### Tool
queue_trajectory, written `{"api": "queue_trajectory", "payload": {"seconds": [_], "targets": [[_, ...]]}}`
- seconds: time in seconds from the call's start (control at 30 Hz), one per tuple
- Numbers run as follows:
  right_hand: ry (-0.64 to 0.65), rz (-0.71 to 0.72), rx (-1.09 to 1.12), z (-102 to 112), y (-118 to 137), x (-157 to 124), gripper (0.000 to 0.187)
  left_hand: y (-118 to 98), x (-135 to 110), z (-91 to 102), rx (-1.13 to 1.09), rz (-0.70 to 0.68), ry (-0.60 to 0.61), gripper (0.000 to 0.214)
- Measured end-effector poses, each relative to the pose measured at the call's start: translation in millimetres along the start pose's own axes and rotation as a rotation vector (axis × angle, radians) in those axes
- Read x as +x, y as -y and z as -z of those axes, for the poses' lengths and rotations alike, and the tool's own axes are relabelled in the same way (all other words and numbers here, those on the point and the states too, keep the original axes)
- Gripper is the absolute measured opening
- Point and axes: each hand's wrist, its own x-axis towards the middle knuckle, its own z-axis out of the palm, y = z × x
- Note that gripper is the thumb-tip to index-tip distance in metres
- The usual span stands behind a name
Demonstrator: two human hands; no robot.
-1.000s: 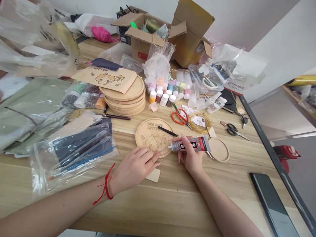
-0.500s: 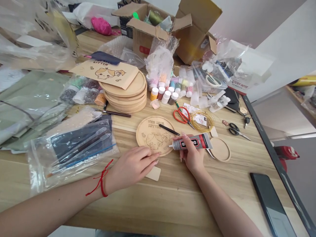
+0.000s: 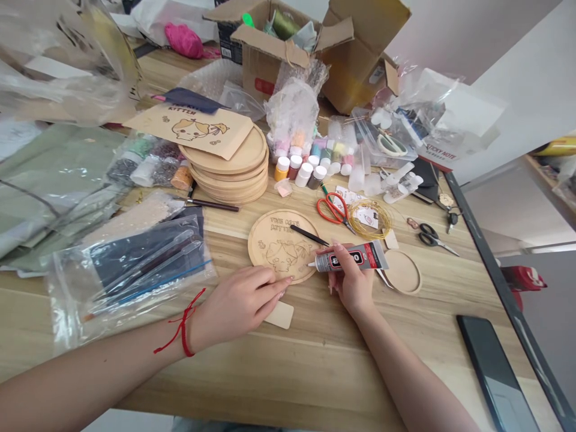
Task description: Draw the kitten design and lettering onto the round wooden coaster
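Wooden disc (image 3: 281,243) lies mid-counter (image 3: 315,360), your left hand (image 3: 238,303) pressing flat, ungripping fingers at its 6 o'clock rim, right hand (image 3: 353,282) fingers clamped on the glue tube (image 3: 351,258), nozzle at 4 o'clock: likely gluing, so squeeze gently.

At lower edge, phone (image 3: 495,372) cut off; wooden tag (image 3: 282,316) partly hidden under left hand (image 3: 238,303); lettering on disc (image 3: 274,240) too small to read.
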Motion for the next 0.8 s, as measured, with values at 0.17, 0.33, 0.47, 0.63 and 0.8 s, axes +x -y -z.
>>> {"api": "queue_trajectory", "payload": {"seconds": [0.17,0.33,0.47,0.63,0.8], "targets": [[0.000,-0.007,-0.011,0.4,-0.4,0.3,0.035,-0.5,0.2,0.3,-0.004,-0.001,0.004,0.027],[0.000,-0.010,-0.003,0.3,-0.4,0.0,0.034,-1.4,-0.4,1.0,-0.005,0.007,0.003,0.027],[-0.005,-0.028,-0.004,0.9,-0.8,0.2,0.035,-1.1,-0.1,1.0,-0.001,-0.004,-0.004,0.026],[-0.011,-0.028,-0.017,1.9,-2.0,0.9,0.037,-0.8,0.7,1.0,-0.004,-0.009,-0.008,0.026],[0.004,-0.025,-0.002,1.4,-1.0,0.4,0.035,-0.3,0.8,0.9,-0.010,-0.006,-0.002,0.026]]}}
